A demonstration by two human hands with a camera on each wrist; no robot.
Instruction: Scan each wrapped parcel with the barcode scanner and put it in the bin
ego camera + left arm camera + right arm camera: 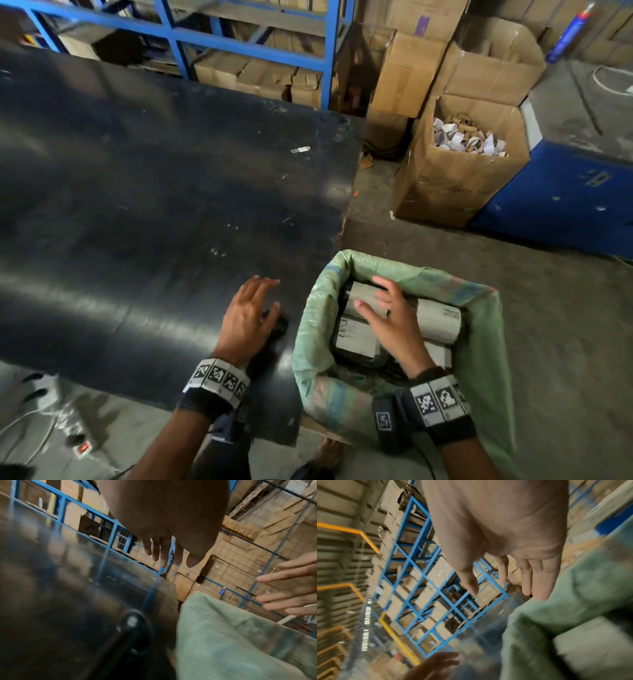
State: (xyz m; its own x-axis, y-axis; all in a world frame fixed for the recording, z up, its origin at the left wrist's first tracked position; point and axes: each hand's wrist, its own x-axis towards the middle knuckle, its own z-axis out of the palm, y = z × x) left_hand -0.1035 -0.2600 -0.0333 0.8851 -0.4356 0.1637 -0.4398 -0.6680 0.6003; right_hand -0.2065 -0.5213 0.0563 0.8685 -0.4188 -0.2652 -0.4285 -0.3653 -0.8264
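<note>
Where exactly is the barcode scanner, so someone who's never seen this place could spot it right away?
Start at the big black table and follow it to its near right corner, beside the green woven sack-lined bin holding grey wrapped parcels. The black handheld barcode scanner lies there, partly under the open left hand. It is the only object on that corner, dark against the dark top.

The barcode scanner point(274, 330) lies mostly hidden under the left hand point(245, 320) on the dark surface point(154, 205); the left-wrist view smears it. The right hand point(390, 317) covers part of the parcels point(356, 337) in the bin point(479, 342), their labels too small to read.
</note>
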